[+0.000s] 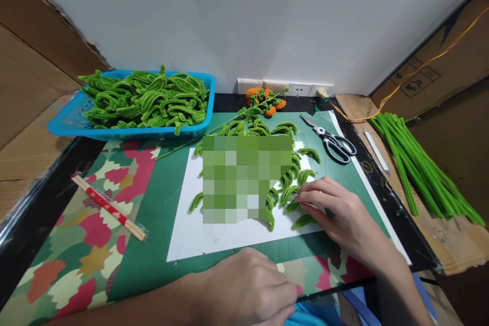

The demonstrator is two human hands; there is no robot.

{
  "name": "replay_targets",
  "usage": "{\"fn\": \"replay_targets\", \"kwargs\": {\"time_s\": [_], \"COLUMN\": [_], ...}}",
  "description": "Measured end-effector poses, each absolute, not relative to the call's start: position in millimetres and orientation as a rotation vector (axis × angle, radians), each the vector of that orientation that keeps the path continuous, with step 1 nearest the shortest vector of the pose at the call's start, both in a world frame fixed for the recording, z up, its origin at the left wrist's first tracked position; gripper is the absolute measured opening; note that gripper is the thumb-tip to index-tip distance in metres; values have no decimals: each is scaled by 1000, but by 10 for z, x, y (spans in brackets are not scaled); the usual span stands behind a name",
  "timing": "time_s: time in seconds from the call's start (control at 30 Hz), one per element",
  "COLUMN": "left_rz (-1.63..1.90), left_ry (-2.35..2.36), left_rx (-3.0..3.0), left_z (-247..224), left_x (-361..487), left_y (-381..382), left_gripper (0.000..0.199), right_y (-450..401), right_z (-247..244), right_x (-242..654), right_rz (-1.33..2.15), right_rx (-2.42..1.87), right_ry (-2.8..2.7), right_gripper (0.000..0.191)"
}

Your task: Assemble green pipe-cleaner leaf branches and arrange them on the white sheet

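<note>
White paper (190, 240), fuzzy green pieces (303, 221), some just beside right hand (340, 209)

Fuzzy, matt strips (304, 222) lie on smooth paper (187, 234) beside my right hand (340, 210), metal-bladed scissors (325, 135) beyond it; past my left hand (255, 285) stands a glossy plastic basket (133, 134).

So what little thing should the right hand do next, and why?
Maybe gently pinch one curved green piece with the right hand. Its fingertips are right at that piece on the white paper, and other green pieces lie close by, so a small pinch would probably disturb them least. I can't tell whether it's held.
</note>
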State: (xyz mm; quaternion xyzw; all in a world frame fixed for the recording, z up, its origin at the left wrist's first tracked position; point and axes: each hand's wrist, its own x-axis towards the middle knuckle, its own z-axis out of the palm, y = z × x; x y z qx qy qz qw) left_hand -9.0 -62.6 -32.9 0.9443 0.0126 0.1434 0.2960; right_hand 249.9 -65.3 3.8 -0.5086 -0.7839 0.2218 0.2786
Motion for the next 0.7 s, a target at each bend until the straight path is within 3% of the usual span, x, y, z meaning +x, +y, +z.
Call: {"fn": "replay_targets", "kwargs": {"time_s": [0.7], "left_rz": [377], "left_ry": [41], "left_rx": [2520], "left_z": [-311], "left_x": [-88], "left_y": [-626], "left_gripper": [20], "right_y": [-634], "right_z": [177], "right_x": [2702], "right_rz": [833], "right_rx": [-1463], "right_ry": [-2335], "right_gripper": [21]}}
